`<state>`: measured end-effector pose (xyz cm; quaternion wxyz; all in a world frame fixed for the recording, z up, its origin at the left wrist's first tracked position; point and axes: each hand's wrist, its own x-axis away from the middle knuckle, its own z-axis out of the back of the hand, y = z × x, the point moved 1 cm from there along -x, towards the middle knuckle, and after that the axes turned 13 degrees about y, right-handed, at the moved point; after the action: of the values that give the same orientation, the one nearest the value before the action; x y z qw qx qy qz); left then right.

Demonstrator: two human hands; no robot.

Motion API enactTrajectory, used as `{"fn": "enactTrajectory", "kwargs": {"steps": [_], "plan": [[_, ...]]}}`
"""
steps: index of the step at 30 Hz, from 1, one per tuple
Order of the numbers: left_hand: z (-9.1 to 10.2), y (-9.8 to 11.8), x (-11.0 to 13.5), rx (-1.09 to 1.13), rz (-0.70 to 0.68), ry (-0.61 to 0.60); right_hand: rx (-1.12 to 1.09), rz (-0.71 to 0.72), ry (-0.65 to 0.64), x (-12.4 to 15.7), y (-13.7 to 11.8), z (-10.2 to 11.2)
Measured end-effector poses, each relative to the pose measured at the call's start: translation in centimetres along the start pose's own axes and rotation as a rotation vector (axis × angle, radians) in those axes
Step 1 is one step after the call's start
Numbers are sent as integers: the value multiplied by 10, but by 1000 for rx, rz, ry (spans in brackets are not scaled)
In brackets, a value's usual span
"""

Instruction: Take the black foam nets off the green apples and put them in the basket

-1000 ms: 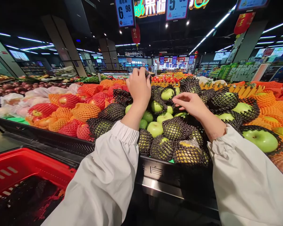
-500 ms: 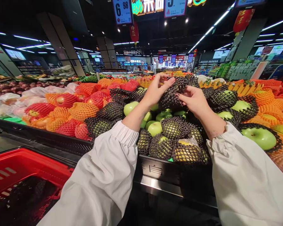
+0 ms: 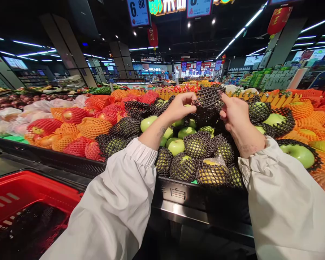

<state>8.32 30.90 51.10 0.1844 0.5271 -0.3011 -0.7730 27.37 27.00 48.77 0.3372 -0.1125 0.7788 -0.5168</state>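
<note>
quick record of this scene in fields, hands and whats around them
left hand: grips black foam net sleeve, left edge
right hand: grips same sleeve, right edge
sleeve contents: cannot tell
below hands: bare green apples and netted ones in black display bin
left of bin: fruit in orange and red foam nets
lower left: red plastic basket

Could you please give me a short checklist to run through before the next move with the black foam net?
1. The left hand grips one edge of the black foam net: ok.
2. The right hand grips the opposite edge: ok.
3. The net is held up above the green apples: ok.
4. The net has nothing inside it: cannot tell.
5. Unwrapped apples lie just below both hands: ok.
6. The red basket stands open at the lower left: ok.
</note>
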Motion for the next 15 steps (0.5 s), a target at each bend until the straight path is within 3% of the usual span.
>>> {"fn": "enactTrajectory", "kwargs": {"steps": [7,12,15], "plan": [[-8,-3,11,-72,164,-399,1,-127,-272,16,-17,-5],[-8,-8,8,-142,140,-213,-22,-167,-532,34,-28,-7],[3,-5,6,-361,12,-143,-37,-114,-471,30,-19,-8]]}}
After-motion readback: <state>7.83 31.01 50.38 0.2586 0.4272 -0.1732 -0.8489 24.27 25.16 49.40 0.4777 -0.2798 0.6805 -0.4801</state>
